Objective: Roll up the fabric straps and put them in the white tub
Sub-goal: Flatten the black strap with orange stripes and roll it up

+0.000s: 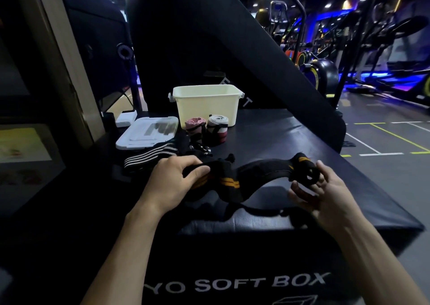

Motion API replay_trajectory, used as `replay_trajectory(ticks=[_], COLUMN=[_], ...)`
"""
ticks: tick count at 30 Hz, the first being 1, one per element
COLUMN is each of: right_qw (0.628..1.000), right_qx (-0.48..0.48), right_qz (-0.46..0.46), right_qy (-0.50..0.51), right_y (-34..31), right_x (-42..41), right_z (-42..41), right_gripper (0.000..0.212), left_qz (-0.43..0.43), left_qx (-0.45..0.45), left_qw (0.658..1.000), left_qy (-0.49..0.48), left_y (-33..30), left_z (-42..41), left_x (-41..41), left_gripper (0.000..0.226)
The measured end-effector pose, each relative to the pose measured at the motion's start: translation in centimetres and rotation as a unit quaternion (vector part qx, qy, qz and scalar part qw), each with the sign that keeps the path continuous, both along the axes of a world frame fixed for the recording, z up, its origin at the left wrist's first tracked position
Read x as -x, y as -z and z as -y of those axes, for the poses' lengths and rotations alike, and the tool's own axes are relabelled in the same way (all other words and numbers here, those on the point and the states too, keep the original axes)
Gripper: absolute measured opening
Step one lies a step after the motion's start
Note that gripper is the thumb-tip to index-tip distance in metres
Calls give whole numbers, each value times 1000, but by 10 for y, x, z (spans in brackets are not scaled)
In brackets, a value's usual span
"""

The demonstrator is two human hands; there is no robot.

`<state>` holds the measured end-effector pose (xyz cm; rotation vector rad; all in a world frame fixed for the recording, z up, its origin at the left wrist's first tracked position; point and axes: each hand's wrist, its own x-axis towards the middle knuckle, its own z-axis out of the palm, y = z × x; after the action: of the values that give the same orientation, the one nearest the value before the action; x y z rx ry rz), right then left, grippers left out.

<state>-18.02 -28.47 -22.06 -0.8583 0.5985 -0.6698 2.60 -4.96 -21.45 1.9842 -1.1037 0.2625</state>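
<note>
Rolling the black strap with orange stripes (232,183) has only just begun: a small coil sits at its right end, held in the curled fingers of the right hand (325,193), while the left hand (176,179) pinches the other end between thumb and fingers, keeping the length raised just above the black padded box (325,141).

To do this step well, the left hand should probably keep a light pull on the strap so each turn lies tight on the last. The right hand would best turn the coil toward the left, edges kept level (a slanted start tends to cone out). The strap sags and twists in the middle, so flattening it before it reaches the coil looks wise.

The white tub (207,104) stands at the far side of the box, its lid (146,132) lying flat to its left. Two finished rolls, a pink roll (195,128) and a grey-topped roll (217,128), stand just in front of it, not inside. A black strap with white stripes (151,157) lies unrolled beyond the left hand.
</note>
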Motion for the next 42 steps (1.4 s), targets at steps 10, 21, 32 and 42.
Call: replay_trajectory(ticks=[10, 21, 32, 42], right_qw=[950, 929, 947, 893], right_qx=[245, 282, 297, 386], right_qz=[-188, -231, -113, -226], right_qy=[40, 60, 45, -54], right_y=[7, -15, -65, -72], right_x=[19, 40, 12, 4], right_z=[32, 86, 94, 102], right_gripper=[14, 16, 5, 17], left_qz=[-218, -47, -124, -55], left_qx=[242, 27, -89, -7], left_qw=[945, 967, 982, 998], left_qy=[-2, -249, 114, -20], left_y=[-2, -1, -9, -3], left_z=[30, 34, 74, 118], left_x=[-3, -21, -23, -9], left_gripper=[16, 24, 24, 10])
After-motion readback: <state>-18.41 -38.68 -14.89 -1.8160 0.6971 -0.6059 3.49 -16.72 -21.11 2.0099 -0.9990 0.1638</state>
